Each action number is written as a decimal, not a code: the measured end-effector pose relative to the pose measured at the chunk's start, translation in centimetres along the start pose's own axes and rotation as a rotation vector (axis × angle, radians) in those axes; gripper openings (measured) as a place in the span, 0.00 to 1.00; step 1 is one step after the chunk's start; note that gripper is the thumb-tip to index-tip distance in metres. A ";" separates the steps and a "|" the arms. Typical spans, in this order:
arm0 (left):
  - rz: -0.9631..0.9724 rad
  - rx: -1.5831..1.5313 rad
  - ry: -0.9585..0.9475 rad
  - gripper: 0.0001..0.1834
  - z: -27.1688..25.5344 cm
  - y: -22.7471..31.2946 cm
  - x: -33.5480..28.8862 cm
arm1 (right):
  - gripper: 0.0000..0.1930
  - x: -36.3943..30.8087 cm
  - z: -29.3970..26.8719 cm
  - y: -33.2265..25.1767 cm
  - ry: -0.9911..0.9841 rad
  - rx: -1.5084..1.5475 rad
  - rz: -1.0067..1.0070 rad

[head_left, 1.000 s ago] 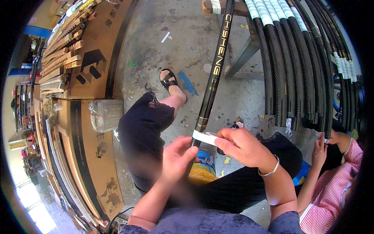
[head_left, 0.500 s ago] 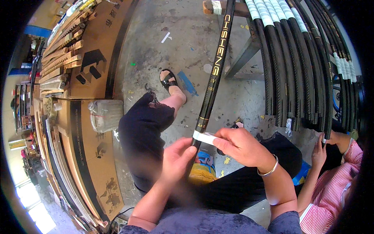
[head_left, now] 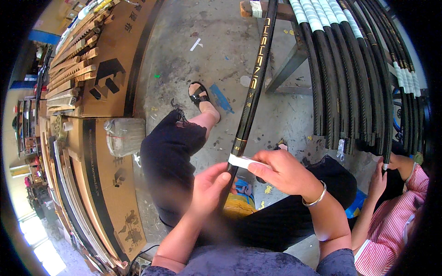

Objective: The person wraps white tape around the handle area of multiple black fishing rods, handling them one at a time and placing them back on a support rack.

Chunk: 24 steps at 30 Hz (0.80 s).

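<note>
A long black rod (head_left: pixel 245 120) with gold lettering slants up from my lap toward the top of the view. My left hand (head_left: pixel 207 189) is closed around its lower part, thumb lying along the front. White tape (head_left: pixel 238 161) circles the rod just above that hand. From there the tape stretches rightward to my right hand (head_left: pixel 286 174), which pinches it between thumb and fingers. The rod's lowest end is hidden behind my left hand and lap.
Several black rods (head_left: pixel 341 83) with white-wrapped sections rest on a stand (head_left: pixel 287 66) at the upper right. A co-worker's hand (head_left: pixel 377 181) holds a rod at the right. Cardboard boxes (head_left: pixel 108 175) with wooden strips (head_left: pixel 76 69) line the left.
The rod has turned slightly about its length, so its gold lettering faces more to one side. My hands stay in nearly the same place, the right one shifted slightly left.
</note>
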<state>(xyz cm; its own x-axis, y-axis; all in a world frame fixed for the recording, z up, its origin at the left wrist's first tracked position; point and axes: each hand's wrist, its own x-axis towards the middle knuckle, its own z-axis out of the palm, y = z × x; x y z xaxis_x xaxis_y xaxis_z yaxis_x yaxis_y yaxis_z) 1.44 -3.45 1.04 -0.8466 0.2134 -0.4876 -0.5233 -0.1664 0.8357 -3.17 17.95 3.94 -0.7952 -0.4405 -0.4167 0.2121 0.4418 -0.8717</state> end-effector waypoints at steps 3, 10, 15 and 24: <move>0.004 -0.023 -0.010 0.26 0.0 0.0 0.1 | 0.26 0.3 0.5 0.3 0.049 -0.044 -0.020; 0.012 -0.134 -0.027 0.23 -0.1 -0.2 0.4 | 0.28 1.0 0.5 0.0 0.017 -0.071 0.053; 0.016 -0.182 -0.069 0.22 -0.4 -0.5 0.6 | 0.28 1.6 1.2 0.2 0.060 -0.043 0.022; 0.329 0.383 -0.033 0.24 -0.7 -0.6 -0.7 | 0.27 2.4 2.0 0.6 -0.007 0.069 0.053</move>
<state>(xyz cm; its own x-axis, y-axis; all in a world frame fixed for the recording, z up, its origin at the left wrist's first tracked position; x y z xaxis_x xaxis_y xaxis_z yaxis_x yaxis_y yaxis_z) 2.29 -4.14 0.72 -0.9539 0.2405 -0.1799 -0.1511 0.1334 0.9795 -3.81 15.59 1.86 -0.7780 -0.4236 -0.4640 0.2924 0.4096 -0.8642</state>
